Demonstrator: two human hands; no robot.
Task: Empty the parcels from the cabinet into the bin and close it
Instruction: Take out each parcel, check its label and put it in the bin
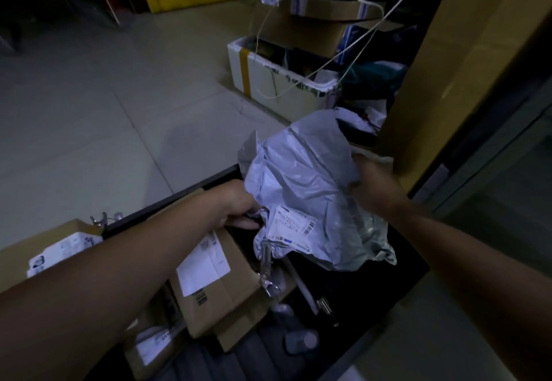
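A crumpled grey plastic parcel bag [310, 183] with a white shipping label hangs in front of me, over a dark open bin [397, 264]. My left hand [239, 207] grips the bag's lower left edge. My right hand [363, 177] holds its right side, with the fingers hidden behind the plastic. Inside the bin lie a brown cardboard parcel [218, 291] with a white label and other small items in the dark. The yellow cabinet panel [460, 61] stands at the right.
A white foam box [268, 79] with cardboard boxes stacked on it sits on the tiled floor behind. A white cord [352, 49] dangles across it. Another cardboard box [50, 249] lies at my left. A glass door [507, 171] is at right.
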